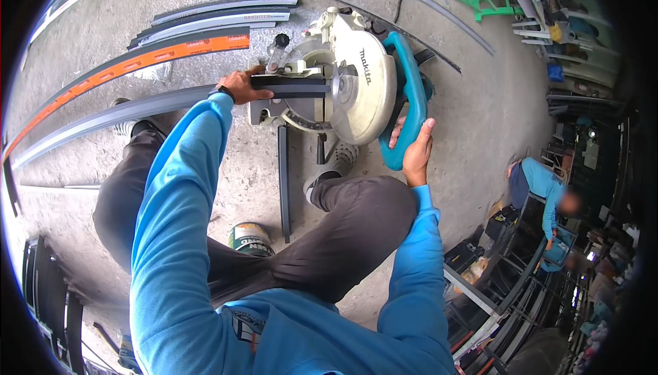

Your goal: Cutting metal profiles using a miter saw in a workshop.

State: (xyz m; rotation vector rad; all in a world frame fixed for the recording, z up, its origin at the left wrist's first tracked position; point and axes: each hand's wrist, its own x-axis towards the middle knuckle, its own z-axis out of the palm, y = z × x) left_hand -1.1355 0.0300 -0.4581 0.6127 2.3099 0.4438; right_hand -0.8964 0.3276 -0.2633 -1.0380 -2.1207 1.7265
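Long grey metal profile, presumably stiff, best gripped across its edges: my left fingers clasp it, right fingers encircle the teal loop-shaped saw handle.

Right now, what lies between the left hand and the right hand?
In the head view, the dark bar by the left hand, then the cream blade guard and the teal handle.

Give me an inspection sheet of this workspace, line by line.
Surface: patchy grey concrete floor.
Job's things: mitre saw on the floor; long grey profile across its base.
Clutter: orange-faced strip, dark bar, tin.
Grips: left grip holds the profile; right grip is round the teal handle.
Cables: thin dark cord beyond the saw; ends untraceable.
Surroundings: green stand at upper right; person in blue at right.
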